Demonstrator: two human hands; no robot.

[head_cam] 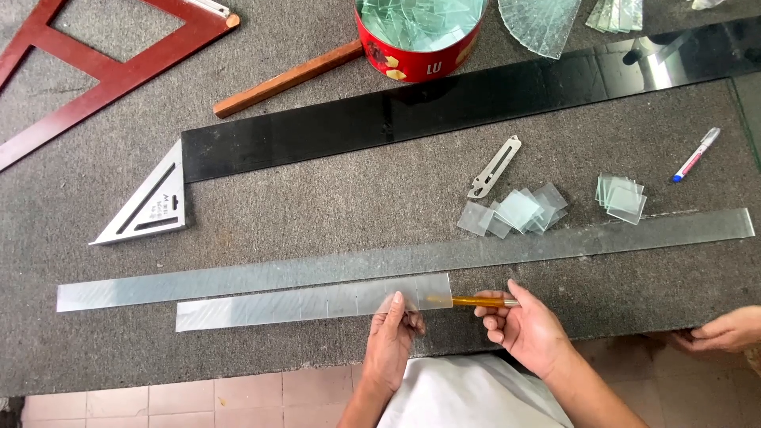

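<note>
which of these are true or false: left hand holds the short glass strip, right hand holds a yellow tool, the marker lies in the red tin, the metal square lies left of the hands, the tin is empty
1. The left hand holds the short glass strip: true, at its right end.
2. The right hand holds a yellow tool: true.
3. The marker lies in the red tin: false, it lies on the table at the right.
4. The metal square lies left of the hands: true.
5. The tin is empty: false, it holds glass pieces.
</note>
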